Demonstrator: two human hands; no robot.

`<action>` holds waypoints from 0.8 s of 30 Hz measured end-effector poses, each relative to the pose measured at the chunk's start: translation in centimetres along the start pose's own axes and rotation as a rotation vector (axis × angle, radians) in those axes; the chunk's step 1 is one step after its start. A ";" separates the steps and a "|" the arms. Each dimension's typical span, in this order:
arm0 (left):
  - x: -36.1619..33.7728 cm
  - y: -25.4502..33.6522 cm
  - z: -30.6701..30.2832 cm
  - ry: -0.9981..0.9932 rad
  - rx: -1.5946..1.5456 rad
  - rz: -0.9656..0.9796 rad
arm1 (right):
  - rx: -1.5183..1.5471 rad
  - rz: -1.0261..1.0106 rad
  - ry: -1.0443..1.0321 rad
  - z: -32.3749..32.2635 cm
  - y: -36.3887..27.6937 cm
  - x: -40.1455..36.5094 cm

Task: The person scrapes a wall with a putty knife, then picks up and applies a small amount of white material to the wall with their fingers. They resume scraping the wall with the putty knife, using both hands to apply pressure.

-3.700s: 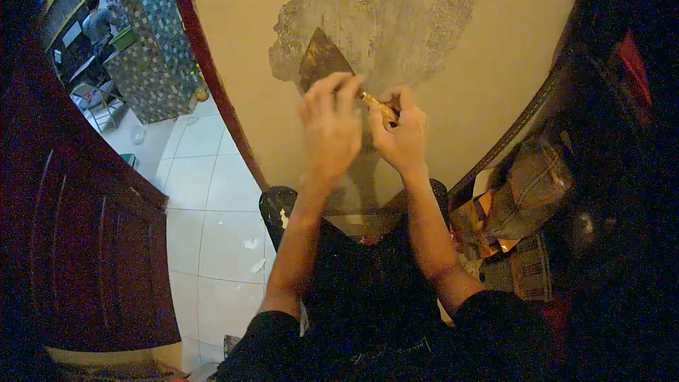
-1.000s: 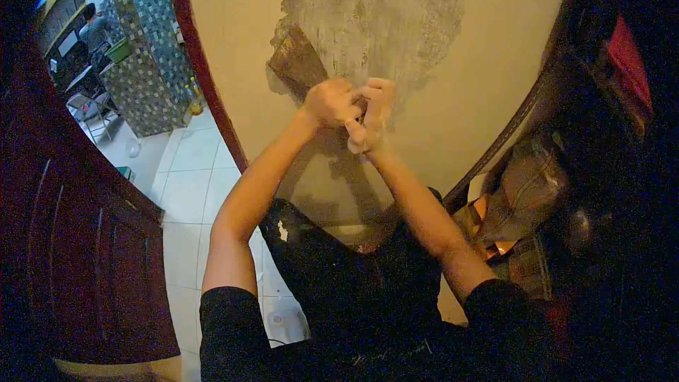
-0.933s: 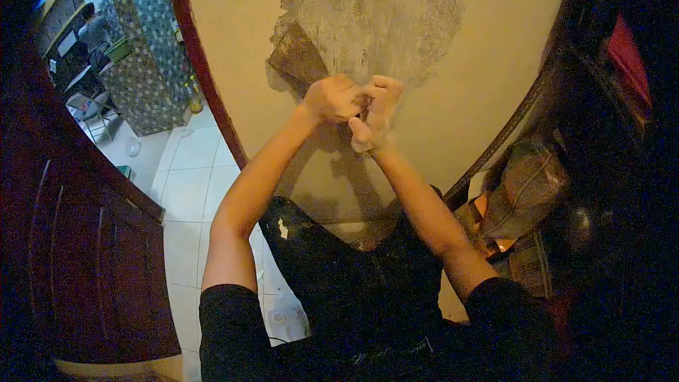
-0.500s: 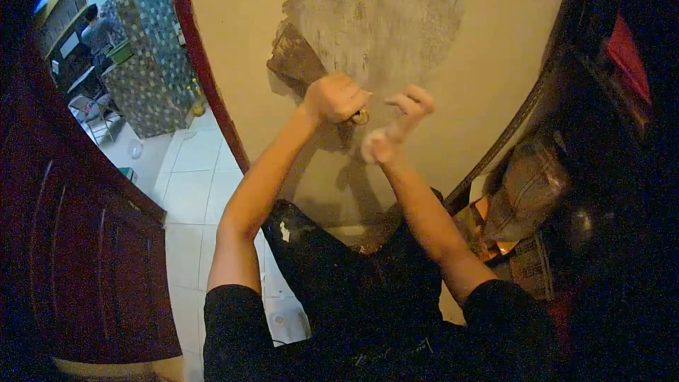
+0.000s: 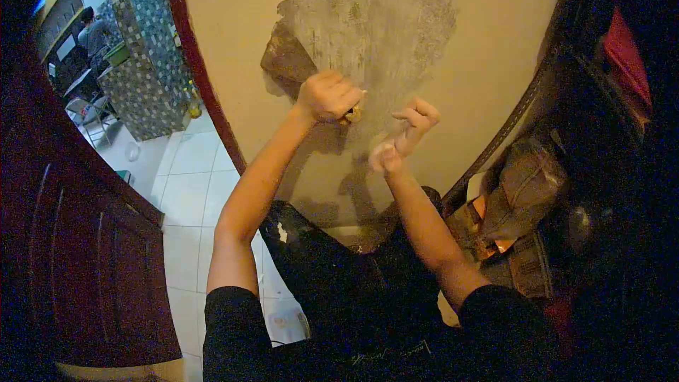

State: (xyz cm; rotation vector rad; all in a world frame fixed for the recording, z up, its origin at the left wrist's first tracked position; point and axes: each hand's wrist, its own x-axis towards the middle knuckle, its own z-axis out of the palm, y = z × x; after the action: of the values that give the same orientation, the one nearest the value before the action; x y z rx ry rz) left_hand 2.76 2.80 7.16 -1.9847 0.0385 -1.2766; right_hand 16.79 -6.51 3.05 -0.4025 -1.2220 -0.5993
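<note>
The left hand (image 5: 327,95) is fisted around the wide rust-brown metal scraper (image 5: 286,64), whose blade slants up-left from the grip against the beige plaster wall (image 5: 233,35), while the half-curled, empty right hand (image 5: 403,138) sits just beside it, lower right.

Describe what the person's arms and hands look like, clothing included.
The short black left sleeve and short black right sleeve end above the elbows; the forearms below are uncovered. The left hand and right hand are ungloved, and no watch, ring or bracelet shows.
</note>
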 end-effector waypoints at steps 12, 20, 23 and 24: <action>-0.3 -0.4 2.0 -0.020 -0.033 0.033 | -0.116 -0.149 -0.153 2.7 1.7 1.0; 0.8 -1.3 0.2 -0.019 0.004 0.047 | -0.025 -0.140 -0.168 1.4 1.2 2.4; 0.5 -1.1 0.3 -0.115 0.010 0.008 | 0.072 -0.071 0.143 3.3 -1.1 3.2; 0.1 -1.5 0.7 -0.076 -0.053 -0.002 | -0.099 0.018 -0.092 3.6 -0.7 3.0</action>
State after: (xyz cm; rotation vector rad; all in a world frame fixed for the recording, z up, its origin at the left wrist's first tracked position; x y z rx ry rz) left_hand 2.87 4.25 8.00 -2.0776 0.0341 -1.2112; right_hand 14.31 -5.53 6.98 -0.5285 -1.2788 -0.6331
